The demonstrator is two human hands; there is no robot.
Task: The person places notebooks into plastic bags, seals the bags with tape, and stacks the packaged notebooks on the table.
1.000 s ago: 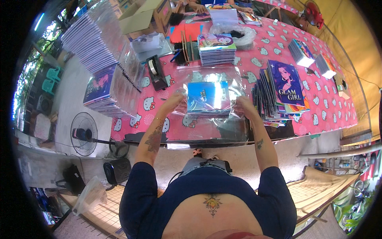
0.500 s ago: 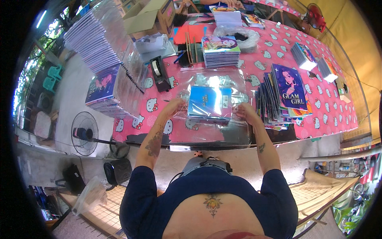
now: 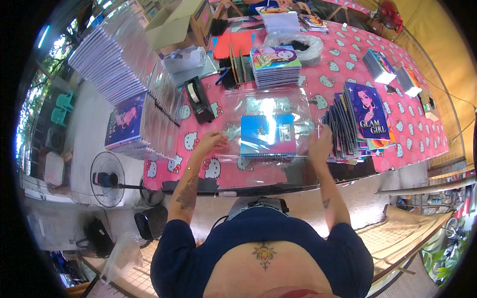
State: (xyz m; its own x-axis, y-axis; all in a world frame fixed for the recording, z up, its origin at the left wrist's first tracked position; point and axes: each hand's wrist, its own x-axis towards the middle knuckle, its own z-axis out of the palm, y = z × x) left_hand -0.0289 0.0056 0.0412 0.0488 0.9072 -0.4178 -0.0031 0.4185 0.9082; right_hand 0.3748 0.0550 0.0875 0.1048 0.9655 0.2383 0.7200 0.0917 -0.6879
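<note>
In front of me a blue-and-pink spiral notebook (image 3: 268, 144) lies flat inside clear plastic wrap (image 3: 248, 102), which spreads out round it on the table. At the wrap's left edge rests my left hand (image 3: 212, 143), its fingers stretched toward the plastic and a little apart. My right hand (image 3: 320, 145) is at the right edge of the wrap, beside a fanned pile of notebooks. It is blurred, so whether its fingers pinch the plastic is unclear. The purple-covered notebook (image 3: 367, 110) tops that pile.
A black tape dispenser (image 3: 198, 101) stands left of the wrap. Tall wrapped notebook stacks (image 3: 124, 121) rise at the left edge. Behind are a notebook pile (image 3: 276, 67), a roll of plastic (image 3: 313, 49) and a cardboard box (image 3: 184, 30). Another person's hands show at the far side.
My left hand's fingers have loosened at the wrap's left edge. My right hand has shifted right, toward the fanned pile. The notebook appears slightly lower and further right, as my view has shifted too.
</note>
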